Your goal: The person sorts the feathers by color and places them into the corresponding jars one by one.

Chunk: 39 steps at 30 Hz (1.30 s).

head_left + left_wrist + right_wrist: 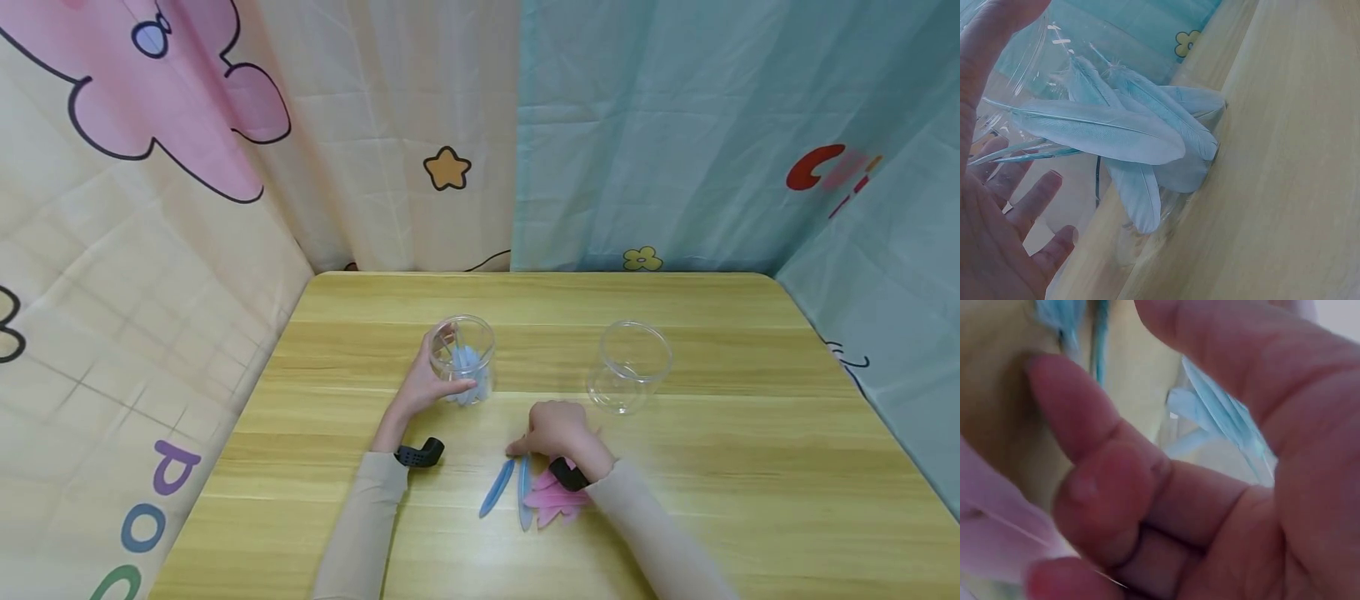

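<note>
My left hand point(423, 385) holds a clear jar point(486, 373) upright on the table, thumb on the near side and fingers around the far side. Pale blue feathers point(1104, 130) lean inside that jar. To its lower right, my right hand point(558, 427) reaches down to the quill ends of two blue feathers, one slanted point(497, 490) and one nearly straight point(524, 496). In the right wrist view its thumb and index finger point(1075, 409) stand apart with nothing between them. Pink feathers point(553, 498) lie in a pile partly hidden under the right wrist.
A second clear jar point(630, 392) stands on the wooden table point(750, 467) beyond the right hand. Patterned curtains point(390, 125) hang along the table's back and sides. Both wrists carry black bands with cameras.
</note>
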{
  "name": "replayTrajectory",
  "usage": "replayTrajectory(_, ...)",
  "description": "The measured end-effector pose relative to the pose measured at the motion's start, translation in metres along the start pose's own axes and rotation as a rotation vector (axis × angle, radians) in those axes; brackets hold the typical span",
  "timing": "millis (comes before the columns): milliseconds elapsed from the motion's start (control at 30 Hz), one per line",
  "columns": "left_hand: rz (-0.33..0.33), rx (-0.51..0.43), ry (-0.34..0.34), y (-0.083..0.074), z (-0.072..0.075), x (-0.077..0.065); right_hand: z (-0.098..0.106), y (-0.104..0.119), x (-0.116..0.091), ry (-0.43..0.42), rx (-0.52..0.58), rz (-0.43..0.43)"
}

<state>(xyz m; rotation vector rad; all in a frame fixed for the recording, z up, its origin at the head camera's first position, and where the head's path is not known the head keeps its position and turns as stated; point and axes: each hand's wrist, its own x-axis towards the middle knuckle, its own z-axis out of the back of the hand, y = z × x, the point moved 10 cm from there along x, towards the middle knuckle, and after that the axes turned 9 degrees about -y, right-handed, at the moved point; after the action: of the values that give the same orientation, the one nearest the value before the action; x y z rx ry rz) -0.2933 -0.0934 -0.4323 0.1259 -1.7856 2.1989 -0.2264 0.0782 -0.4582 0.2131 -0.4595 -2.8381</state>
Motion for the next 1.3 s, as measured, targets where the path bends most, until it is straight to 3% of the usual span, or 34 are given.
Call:
replayTrajectory(133,0.001,0.005,-0.012,0.017,0.001,0.003,-0.004,0.000,-0.002,-0.035,0.034,-0.016)
replayTrajectory(333,-0.024,0.000,-0.023,0.017,0.003,0.003,-0.007,-0.002,-0.004,-0.088,0.121,-0.055)
replayTrajectory(567,0.008,0.014,-0.039,0.019,0.005,0.002,-0.012,0.000,-0.006,-0.107,0.225,-0.095)
replayTrajectory(1100,0.014,0.000,-0.034,0.020,0.003,0.001,-0.016,0.006,-0.006,-0.115,0.258,-0.076)
replayTrajectory(1300,0.000,-0.004,-0.022,0.019,0.001,0.002,-0.009,0.008,-0.006,-0.102,0.347,-0.016)
